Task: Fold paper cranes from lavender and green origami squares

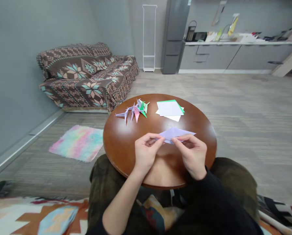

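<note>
A folded sheet of lilac paper (176, 133) is held just above the round brown table (121, 143). My left hand (146, 153) pinches its left end with thumb and fingertips. My right hand (192, 155) pinches its near edge at the middle. At the far left of the tabletop lie several folded paper cranes (135, 111) in lilac, pink and green. To their right sits a small stack of square paper sheets (170, 109), white on top with green beneath.
A sofa with a brown patterned cover (87, 75) stands against the left wall. A pastel rug (77, 142) lies on the floor left of the table. A grey fridge (174, 36) and a kitchen counter (239, 43) line the back wall.
</note>
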Available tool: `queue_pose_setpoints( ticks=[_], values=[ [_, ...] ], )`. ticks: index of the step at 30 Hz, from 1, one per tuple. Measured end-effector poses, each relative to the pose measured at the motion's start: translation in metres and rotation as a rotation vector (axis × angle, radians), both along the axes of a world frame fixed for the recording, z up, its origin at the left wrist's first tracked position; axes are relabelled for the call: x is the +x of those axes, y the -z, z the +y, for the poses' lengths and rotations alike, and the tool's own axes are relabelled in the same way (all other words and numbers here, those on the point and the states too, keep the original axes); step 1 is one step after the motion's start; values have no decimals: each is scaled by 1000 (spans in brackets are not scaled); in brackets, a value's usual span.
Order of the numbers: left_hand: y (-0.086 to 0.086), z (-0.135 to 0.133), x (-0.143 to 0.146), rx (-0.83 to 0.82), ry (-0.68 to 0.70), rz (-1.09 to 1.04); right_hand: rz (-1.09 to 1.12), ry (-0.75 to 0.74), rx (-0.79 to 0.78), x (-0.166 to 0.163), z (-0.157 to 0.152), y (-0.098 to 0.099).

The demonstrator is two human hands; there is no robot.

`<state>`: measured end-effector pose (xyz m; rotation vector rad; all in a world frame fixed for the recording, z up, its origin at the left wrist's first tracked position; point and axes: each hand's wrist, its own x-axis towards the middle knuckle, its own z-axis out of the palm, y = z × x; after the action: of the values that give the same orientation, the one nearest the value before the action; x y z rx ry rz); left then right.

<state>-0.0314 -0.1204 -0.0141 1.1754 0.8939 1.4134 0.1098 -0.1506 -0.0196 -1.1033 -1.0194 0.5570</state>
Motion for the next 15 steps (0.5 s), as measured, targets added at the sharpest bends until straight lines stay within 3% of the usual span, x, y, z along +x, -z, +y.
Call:
queue_pose_setpoints(
  ticks=[6, 10, 15],
  values=[
    [2, 0, 3, -10, -17, 7, -6, 20, -4, -3, 1, 2],
    [3, -2, 8, -43, -54, -102, 66, 51, 30, -8, 2, 2],
    [6, 3, 8, -110, -48, -273, 227, -90, -5, -9, 4, 1]
  ],
)
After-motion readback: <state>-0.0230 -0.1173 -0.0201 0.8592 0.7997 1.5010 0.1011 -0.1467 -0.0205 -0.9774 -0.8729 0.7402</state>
